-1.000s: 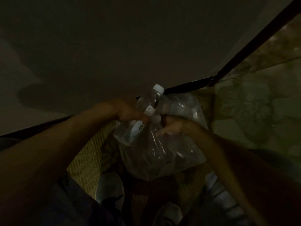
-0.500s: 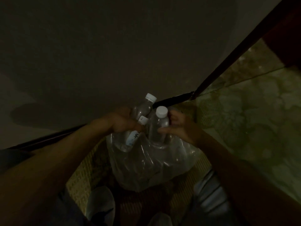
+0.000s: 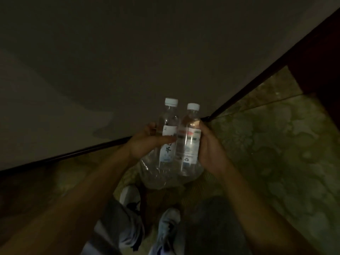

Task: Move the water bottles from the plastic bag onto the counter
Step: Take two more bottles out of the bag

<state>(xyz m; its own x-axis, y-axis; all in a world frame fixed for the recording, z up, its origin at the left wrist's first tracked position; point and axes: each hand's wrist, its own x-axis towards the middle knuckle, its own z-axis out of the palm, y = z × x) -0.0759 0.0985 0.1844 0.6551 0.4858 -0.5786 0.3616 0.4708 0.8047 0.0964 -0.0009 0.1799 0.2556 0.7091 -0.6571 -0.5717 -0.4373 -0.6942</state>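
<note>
Very dim feed, so I'm reading shapes more than detail. Top two-thirds of my view is a big flat grey-brown surface [image 3: 128, 52], matte, w/ soft shadows across its left part; can't tell if it's the counter top or a wall face. A thin black edge strip [image 3: 73, 153] runs diagonally along its lower border, meets a second black strip [image 3: 257, 83] going up to the right corner. Below/right of that, floor [image 3: 276, 144] is mottled green-yellow stone or tile w/ a grout line. A woven mat [image 3: 206, 183] lies under the feet; two pale shoes [image 3: 168, 223] and grey trouser legs [image 3: 125, 229] at btm centre.

Left hand [image 3: 145, 144] is wrapped round the left bottle [image 3: 168, 129], thumb lying across its white label, fingers behind. Right hand [image 3: 209, 150] grips the right bottle [image 3: 189, 137] from the right side, fingers curled round the label area. Both bottles upright, clear, white caps, side by side and touching or nearly so, held in the air in front of the grey surface, caps above the black strip. Plastic bag [image 3: 161, 173] is clear and crumpled, right under the bottles; their bases overlap its top in my view. Can't tell whether they're still inside it, or what holds it.
</note>
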